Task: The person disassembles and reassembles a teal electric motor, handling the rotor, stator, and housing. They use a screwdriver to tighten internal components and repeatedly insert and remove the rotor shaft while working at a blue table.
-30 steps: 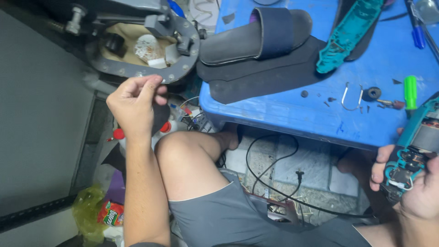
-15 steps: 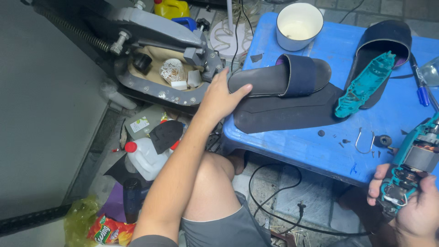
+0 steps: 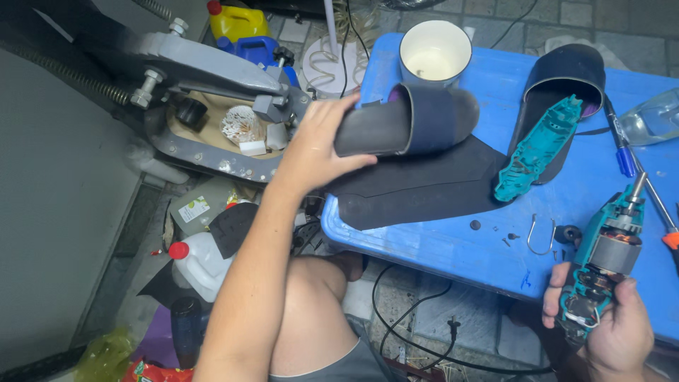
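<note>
A dark rubber slide sandal is lifted by its heel end above the blue plastic table, gripped in the left hand, with a flat black rubber sheet lying just under it. An opened power tool, with a teal shell and shiny copper motor windings showing, is held tight in the right hand at the table's near edge. A teal plastic shell half is seen resting on a second dark sandal, beside a round white cup.
</note>
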